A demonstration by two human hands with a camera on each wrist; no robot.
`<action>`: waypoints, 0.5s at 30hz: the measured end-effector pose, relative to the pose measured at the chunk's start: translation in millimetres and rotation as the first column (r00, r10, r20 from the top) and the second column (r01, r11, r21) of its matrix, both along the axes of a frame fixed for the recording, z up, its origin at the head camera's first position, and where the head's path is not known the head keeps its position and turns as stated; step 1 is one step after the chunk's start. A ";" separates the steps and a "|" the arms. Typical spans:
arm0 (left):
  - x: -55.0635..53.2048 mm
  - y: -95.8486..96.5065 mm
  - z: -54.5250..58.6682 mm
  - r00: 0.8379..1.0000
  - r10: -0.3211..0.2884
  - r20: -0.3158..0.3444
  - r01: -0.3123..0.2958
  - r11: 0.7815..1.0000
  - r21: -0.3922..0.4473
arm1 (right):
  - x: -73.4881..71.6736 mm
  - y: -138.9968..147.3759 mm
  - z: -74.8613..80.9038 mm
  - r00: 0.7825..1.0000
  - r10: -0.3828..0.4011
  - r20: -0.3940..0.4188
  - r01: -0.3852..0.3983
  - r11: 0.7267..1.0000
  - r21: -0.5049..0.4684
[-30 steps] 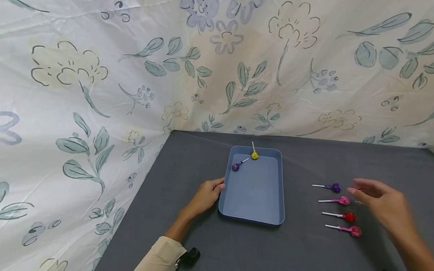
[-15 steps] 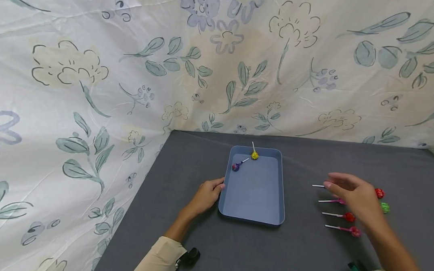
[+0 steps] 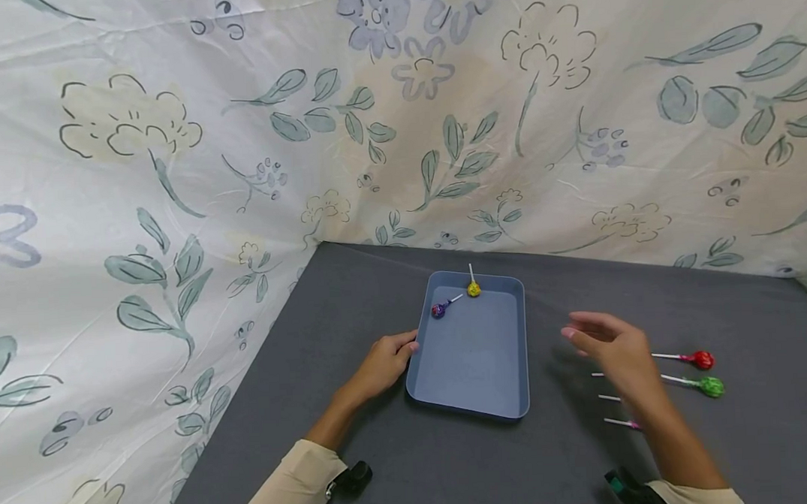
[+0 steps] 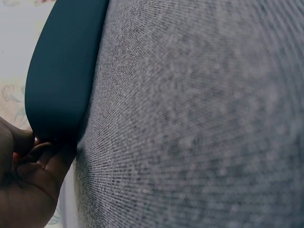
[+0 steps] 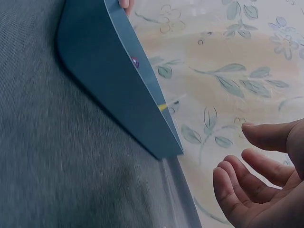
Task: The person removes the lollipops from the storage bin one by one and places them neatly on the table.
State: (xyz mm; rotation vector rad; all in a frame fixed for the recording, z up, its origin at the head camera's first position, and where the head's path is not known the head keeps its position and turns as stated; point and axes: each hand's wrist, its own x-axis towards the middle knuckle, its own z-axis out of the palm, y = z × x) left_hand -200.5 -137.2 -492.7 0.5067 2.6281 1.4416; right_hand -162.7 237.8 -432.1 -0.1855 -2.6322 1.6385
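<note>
My left hand [image 3: 383, 364] holds the left edge of a blue-grey tray [image 3: 472, 354]; in the left wrist view its thumb and fingers [image 4: 54, 164] meet at the tray wall [image 4: 61, 80]. Inside the tray lie a purple lollipop [image 3: 438, 310] and a yellow lollipop [image 3: 473, 288], whose stick rests over the far rim. My right hand [image 3: 613, 348] hovers right of the tray, fingers loosely bent. The right wrist view shows nothing between the thumb and fingers of this right hand [image 5: 266, 175]. Beneath the forearm, lollipop sticks [image 3: 619, 423] poke out, their heads hidden.
A red lollipop [image 3: 702, 359] and a green lollipop [image 3: 711, 387] lie on the dark grey cloth [image 3: 776, 431] to the right of my right forearm. A floral curtain [image 3: 438, 115] hangs along the table's back and left sides.
My right hand has moved left over the row of lollipops toward the tray, uncovering the red and green ones and hiding the purple one on the cloth. My left hand and the tray stay put.
</note>
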 end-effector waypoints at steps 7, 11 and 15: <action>-1.2 1.0 -1.3 1.000 0.014 -0.011 -0.014 1.000 -0.008 | -6.8 -16.1 0.0 0.999 -0.011 -0.031 0.010 1.000 -0.030; -1.6 1.4 -1.4 1.000 0.014 -0.011 -0.014 1.000 -0.001 | -12.0 -21.4 -0.9 0.999 -0.012 -0.038 0.009 0.998 -0.060; -1.4 1.3 -0.6 1.000 0.013 -0.002 -0.013 1.000 0.008 | -18.3 -28.0 -1.0 0.999 0.007 -0.042 -0.012 0.995 -0.101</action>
